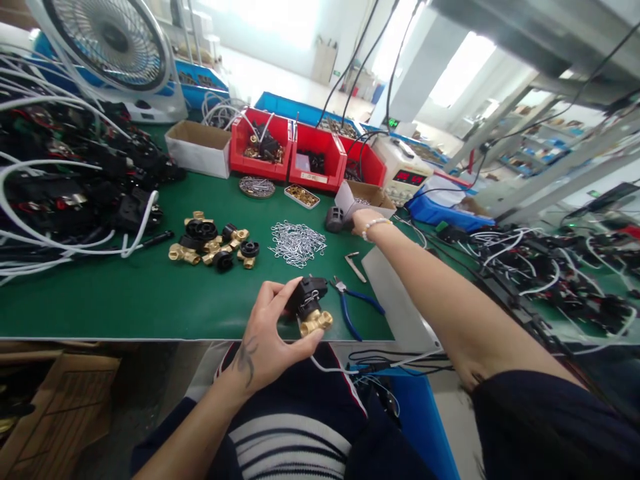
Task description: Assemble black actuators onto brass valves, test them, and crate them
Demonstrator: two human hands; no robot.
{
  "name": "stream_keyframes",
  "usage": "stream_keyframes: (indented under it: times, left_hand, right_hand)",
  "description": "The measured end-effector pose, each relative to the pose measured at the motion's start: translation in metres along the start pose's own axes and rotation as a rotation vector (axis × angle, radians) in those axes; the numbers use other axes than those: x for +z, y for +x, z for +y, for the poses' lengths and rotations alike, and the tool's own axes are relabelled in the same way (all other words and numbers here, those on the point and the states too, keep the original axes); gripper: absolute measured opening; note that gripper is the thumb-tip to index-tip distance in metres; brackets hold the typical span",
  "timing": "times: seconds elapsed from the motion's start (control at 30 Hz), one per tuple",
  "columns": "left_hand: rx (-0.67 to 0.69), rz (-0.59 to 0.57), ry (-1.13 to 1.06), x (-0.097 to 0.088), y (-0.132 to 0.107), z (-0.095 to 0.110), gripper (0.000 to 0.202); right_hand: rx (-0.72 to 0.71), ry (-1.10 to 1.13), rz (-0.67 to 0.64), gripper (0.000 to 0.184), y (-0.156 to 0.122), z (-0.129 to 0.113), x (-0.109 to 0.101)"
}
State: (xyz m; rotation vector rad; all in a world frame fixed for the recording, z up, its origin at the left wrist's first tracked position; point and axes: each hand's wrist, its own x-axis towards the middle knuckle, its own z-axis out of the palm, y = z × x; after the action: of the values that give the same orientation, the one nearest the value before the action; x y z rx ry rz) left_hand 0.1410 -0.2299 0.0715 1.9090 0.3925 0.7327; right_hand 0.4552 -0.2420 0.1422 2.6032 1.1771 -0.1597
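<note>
My left hand [273, 330] is closed around a solenoid valve [311, 305] with a black coil on top and a brass body below, held just over the near edge of the green mat [150, 293]. My right arm stretches far across the bench. My right hand [361, 222], with a bead bracelet at the wrist, reaches into a small cardboard box [373, 194]; its fingers are hidden. A black round part [335, 219] lies just left of that hand. Blue-handled pliers [356, 305] rest right of the valve.
A cluster of brass and black valves [213, 243], a heap of wire clips [297, 242], red bins [287, 153], a cardboard box [198, 147], a white fan [113, 47], a meter with red digits [407, 173]. Piles of wired black parts lie at left [65, 180] and right [555, 273].
</note>
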Motion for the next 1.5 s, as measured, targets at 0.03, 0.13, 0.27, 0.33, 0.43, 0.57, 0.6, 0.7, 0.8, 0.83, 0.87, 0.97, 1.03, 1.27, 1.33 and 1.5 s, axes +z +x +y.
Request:
stream_keyframes:
  times: [0.03, 0.13, 0.27, 0.33, 0.43, 0.57, 0.6, 0.7, 0.8, 0.83, 0.87, 0.97, 1.03, 1.27, 1.33, 1.5]
  left_hand:
    - [0.001, -0.004, 0.000, 0.000, 0.000, -0.001, 0.065]
    - [0.002, 0.002, -0.003, 0.001, -0.002, -0.002, 0.065]
    - [0.007, 0.017, -0.005, 0.001, -0.004, -0.003, 0.066]
    - [0.012, 0.022, 0.000, 0.001, -0.005, -0.003, 0.066]
    - [0.027, 0.013, 0.005, 0.002, -0.005, -0.005, 0.067]
    - [0.062, 0.001, 0.025, 0.003, -0.004, -0.007, 0.068]
    - [0.069, 0.003, 0.029, 0.003, -0.003, -0.006, 0.068]
    - [0.079, 0.006, 0.037, 0.003, -0.002, -0.005, 0.067]
    - [0.076, 0.001, 0.045, 0.003, -0.002, -0.004, 0.066]
    - [0.074, -0.006, 0.048, 0.003, -0.002, -0.004, 0.066]
    - [0.076, -0.010, 0.051, 0.002, -0.003, -0.004, 0.066]
    - [0.098, -0.008, 0.061, 0.003, -0.004, -0.004, 0.065]
    - [0.110, -0.005, 0.073, 0.003, -0.004, -0.004, 0.066]
    - [0.124, -0.012, 0.083, 0.002, -0.003, -0.002, 0.064]
    - [0.141, -0.013, 0.087, 0.003, -0.003, -0.003, 0.064]
    - [0.141, -0.007, 0.085, 0.003, -0.004, -0.004, 0.066]
  right_hand:
    - [-0.006, 0.002, 0.012, 0.029, 0.001, -0.002, 0.001]
    - [-0.038, 0.030, 0.112, 0.023, -0.006, -0.006, -0.007]
    - [-0.083, 0.098, 0.405, 0.030, -0.045, -0.010, -0.033]
    - [-0.111, 0.234, 0.570, 0.032, -0.081, -0.013, -0.046]
    - [-0.198, 0.921, 0.618, 0.024, -0.148, -0.015, -0.055]
    - [-0.142, 1.292, 0.320, 0.042, -0.218, -0.013, -0.042]
    - [-0.099, 1.331, 0.327, 0.044, -0.227, -0.014, -0.035]
    - [-0.016, 1.385, 0.314, 0.048, -0.240, -0.020, -0.013]
    - [-0.082, 1.153, 0.037, 0.052, -0.239, -0.022, -0.002]
    - [-0.107, 1.078, -0.031, 0.054, -0.238, -0.020, -0.002]
    - [-0.115, 1.053, -0.049, 0.054, -0.238, -0.017, -0.004]
    - [-0.041, 1.260, 0.167, 0.053, -0.237, -0.006, -0.012]
    - [0.004, 1.391, 0.323, 0.051, -0.236, -0.007, -0.014]
    - [-0.072, 1.078, -0.149, 0.058, -0.230, -0.021, -0.008]
    - [-0.034, 1.227, 0.004, 0.056, -0.231, -0.016, -0.012]
    - [-0.048, 1.299, 0.167, 0.056, -0.231, -0.020, -0.008]
